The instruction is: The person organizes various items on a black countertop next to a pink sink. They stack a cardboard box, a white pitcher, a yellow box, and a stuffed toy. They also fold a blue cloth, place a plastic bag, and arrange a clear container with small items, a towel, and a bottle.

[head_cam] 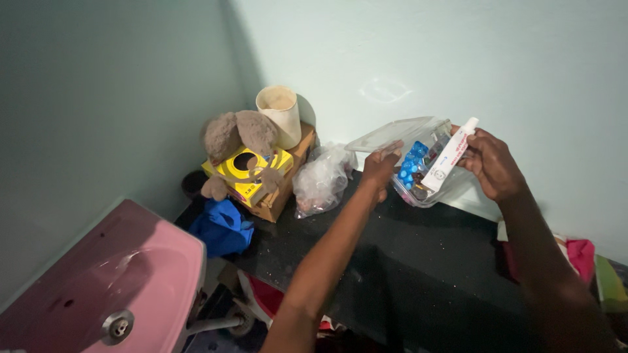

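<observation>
What's inside the clear plastic container (418,171) is hard to make out, just blue bits and dark blobs, too jumbled to be counted. It's held tilted above the black bench (418,261), with the left hand (381,165) pinched on its lid edge. One white tube (450,154) is gripped by the right hand (492,163) just beside it. One knotted clear bag (320,180) is sat nearby.

I see a home washroom corner: a pink sink (98,281), pale green walls (98,98), a stuffed toy (239,134) on boxes (275,189).
</observation>
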